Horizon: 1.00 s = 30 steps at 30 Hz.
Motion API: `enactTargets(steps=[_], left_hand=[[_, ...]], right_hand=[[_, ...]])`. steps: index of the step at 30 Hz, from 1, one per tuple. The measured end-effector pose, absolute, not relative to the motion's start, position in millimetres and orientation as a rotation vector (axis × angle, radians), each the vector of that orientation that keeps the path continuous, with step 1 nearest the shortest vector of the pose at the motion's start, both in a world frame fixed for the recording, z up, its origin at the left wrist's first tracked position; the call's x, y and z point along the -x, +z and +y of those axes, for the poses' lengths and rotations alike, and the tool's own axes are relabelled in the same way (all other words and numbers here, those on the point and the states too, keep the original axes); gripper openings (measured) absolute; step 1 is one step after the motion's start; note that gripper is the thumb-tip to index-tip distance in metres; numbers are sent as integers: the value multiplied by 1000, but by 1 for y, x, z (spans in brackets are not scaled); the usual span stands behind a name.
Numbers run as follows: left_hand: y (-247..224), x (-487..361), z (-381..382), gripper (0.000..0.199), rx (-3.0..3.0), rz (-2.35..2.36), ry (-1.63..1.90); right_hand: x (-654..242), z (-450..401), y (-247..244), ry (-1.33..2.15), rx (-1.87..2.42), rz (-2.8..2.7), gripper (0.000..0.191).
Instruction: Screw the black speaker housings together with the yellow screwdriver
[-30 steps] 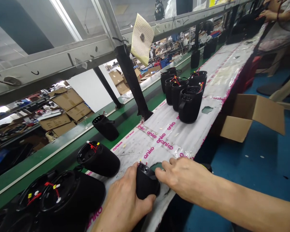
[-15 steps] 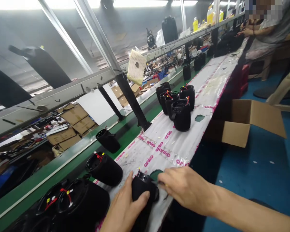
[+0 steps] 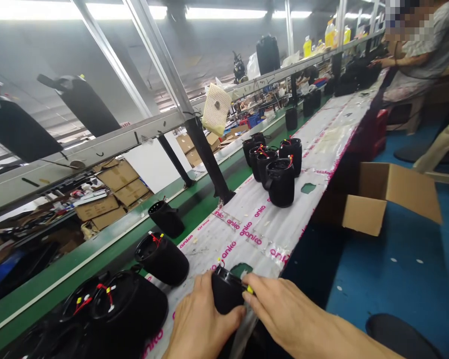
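My left hand [image 3: 205,319] is wrapped round a black cylindrical housing [image 3: 226,291], its thumb across the near side. The housing is tilted, with its open top rim facing away from me and a small yellow connector on a red wire [image 3: 220,262] poking up at the rim. My right hand [image 3: 273,304] pinches at the housing's right side, close to the rim. A small yellow piece [image 3: 250,289] shows at its fingertips; the rest of it is hidden. Left of my hands stands a similar black housing [image 3: 162,259] with red wires and yellow connectors in its top.
More black housings [image 3: 130,304] crowd the lower left, and several [image 3: 280,184] stand farther along the plastic-covered bench [image 3: 243,219]. A green conveyor surface [image 3: 198,209] runs alongside. An open cardboard box [image 3: 362,214] sits right of the bench. Another person [image 3: 415,60] works at the far end.
My right hand has come in closer to the housing's rim, and a yellow piece now shows at its fingertips. The held housing has shifted slightly right, with my left hand still round it.
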<state>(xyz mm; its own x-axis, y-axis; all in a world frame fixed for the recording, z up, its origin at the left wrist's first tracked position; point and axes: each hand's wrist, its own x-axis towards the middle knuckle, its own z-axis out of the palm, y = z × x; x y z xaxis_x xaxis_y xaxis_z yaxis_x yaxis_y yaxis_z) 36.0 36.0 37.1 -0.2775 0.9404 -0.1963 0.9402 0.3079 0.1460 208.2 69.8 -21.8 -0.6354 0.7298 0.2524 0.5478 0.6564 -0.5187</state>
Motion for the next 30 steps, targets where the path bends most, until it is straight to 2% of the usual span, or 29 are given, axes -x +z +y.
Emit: enactTargets(steps=[7,11,16,24,28,30], left_hand=[[34,-36,43,70,-1763,2320,-75],[34,-36,44,68,-1767,2310,-74],[33,-38,45,76,-1773,2304,-146],[32,-30,50,65,-1758,2248,-123],[31,-33,52,70,-1769,2282,-186],[30,-34,53,73,-1812,2295,-249]], right_hand=[[-191,70,-42,382,1026,-2493,12],[-187,69,-46,316,1056,-2468,9],[-185,67,-44,215,1092,-2523,10],[-177,77,-29,403,1175,-2586,9],[-174,80,-23,461,1200,-2584,15],[-176,78,-23,467,1210,-2547,11]])
